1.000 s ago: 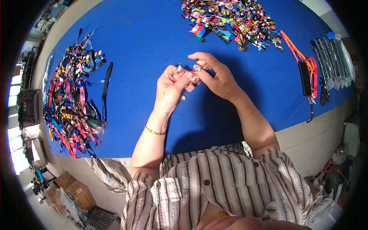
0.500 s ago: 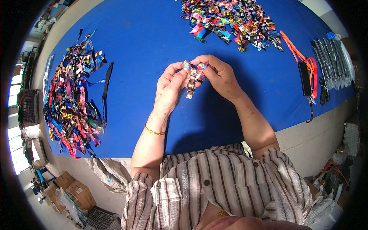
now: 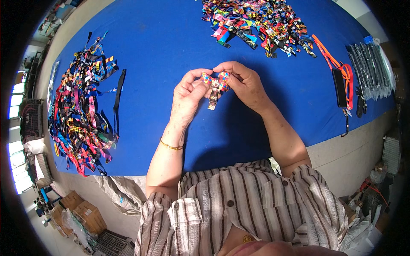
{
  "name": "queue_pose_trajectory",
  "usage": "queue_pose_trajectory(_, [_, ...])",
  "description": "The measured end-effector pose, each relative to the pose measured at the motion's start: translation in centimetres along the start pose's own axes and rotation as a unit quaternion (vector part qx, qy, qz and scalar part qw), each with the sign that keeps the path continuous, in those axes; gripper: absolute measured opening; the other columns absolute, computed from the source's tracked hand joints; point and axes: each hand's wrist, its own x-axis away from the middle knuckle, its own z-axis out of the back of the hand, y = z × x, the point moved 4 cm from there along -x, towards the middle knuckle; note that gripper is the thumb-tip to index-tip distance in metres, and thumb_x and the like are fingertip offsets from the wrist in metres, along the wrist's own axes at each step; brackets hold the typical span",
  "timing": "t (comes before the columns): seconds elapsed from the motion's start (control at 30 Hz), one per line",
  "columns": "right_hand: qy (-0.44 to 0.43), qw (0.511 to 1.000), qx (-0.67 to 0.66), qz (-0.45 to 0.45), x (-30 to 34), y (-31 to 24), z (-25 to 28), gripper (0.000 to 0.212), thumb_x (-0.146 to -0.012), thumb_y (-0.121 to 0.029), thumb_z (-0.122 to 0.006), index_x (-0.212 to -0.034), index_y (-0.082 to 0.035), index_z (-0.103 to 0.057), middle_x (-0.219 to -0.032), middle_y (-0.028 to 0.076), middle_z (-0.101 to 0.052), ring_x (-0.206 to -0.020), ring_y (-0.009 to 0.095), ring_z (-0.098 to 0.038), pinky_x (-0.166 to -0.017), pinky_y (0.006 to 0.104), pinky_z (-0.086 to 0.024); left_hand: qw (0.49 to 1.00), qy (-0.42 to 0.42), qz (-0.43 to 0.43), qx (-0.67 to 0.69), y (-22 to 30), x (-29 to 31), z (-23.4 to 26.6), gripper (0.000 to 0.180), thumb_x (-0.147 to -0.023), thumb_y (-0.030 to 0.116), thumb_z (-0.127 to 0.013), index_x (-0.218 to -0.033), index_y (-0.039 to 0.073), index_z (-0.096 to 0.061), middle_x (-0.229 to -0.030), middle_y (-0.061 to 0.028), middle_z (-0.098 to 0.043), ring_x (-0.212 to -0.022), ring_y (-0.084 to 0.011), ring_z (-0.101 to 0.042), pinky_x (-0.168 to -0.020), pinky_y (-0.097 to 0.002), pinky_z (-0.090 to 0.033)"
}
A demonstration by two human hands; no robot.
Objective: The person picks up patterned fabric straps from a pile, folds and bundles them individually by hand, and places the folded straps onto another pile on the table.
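Between my two hands, above the middle of the blue table, is a short patterned fabric strap [image 3: 215, 88] in bright multicoloured print. Its upper part is bent into a curve or loop, and a darker printed end hangs down below. My left hand [image 3: 190, 90] pinches the strap's left side between thumb and fingers. The strap's right side is gripped by my right hand [image 3: 242, 83], also between thumb and fingers. The tips of both forefingers nearly meet above it. Parts of the strap are hidden behind the fingers.
A pile of long colourful straps [image 3: 81, 111] lies at the left. Another heap of short printed straps [image 3: 265, 23] is at the far side. On the right are an orange and black strap with a hook [image 3: 339, 81] and plastic-wrapped packs [image 3: 370, 70]. A blue cloth [image 3: 149, 42] covers the table.
The left side of the strap has shifted slightly left and down with my left hand, and its upper loop looks wider. My right hand has barely moved.
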Motion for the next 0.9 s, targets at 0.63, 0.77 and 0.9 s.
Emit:
queue_pose_trajectory(0.63, [-0.006, 0.99, 0.008, -0.14, 0.3, -0.7, -0.5, 0.021, -0.095, -0.004, -0.048, -0.111, -0.004, -0.063, -0.09, 0.006, -0.07, -0.079, 0.011, -0.066, -0.071, 0.0275, -0.054, 0.999, 0.013, -0.046, 0.016, -0.8, -0.1, 0.0, 0.008, -0.098, 0.004, -0.053, -0.106, 0.001, -0.055, -0.091, -0.0047, -0.065, -0.08, -0.0091, -0.06, -0.076, -0.025, -0.051])
queue_pose_trajectory(0.77, [0.056, 0.995, 0.067, 0.041, 0.0, -0.6, -0.7, 0.02, -0.096, -0.005, -0.048, -0.111, -0.004, -0.062, -0.088, 0.008, -0.069, -0.076, 0.013, -0.067, -0.069, 0.0288, -0.054, 0.998, 0.031, -0.05, 0.033, -1.1, -0.3, -0.1, 0.006, -0.099, 0.005, -0.052, -0.104, 0.001, -0.052, -0.091, -0.0066, -0.065, -0.079, -0.0109, -0.062, -0.075, -0.0262, -0.052])
queue_pose_trajectory(0.9, [0.057, 0.996, 0.063, 0.015, 0.2, -0.4, -0.8, 0.019, -0.096, -0.006, -0.049, -0.109, -0.003, -0.062, -0.088, 0.01, -0.07, -0.077, 0.014, -0.067, -0.07, 0.0303, -0.054, 0.998, 0.024, -0.01, 0.062, -0.9, 0.0, -0.7, 0.009, -0.101, 0.01, -0.048, -0.106, 0.002, -0.05, -0.09, -0.0095, -0.065, -0.072, -0.0141, -0.064, -0.069, -0.0273, -0.053])
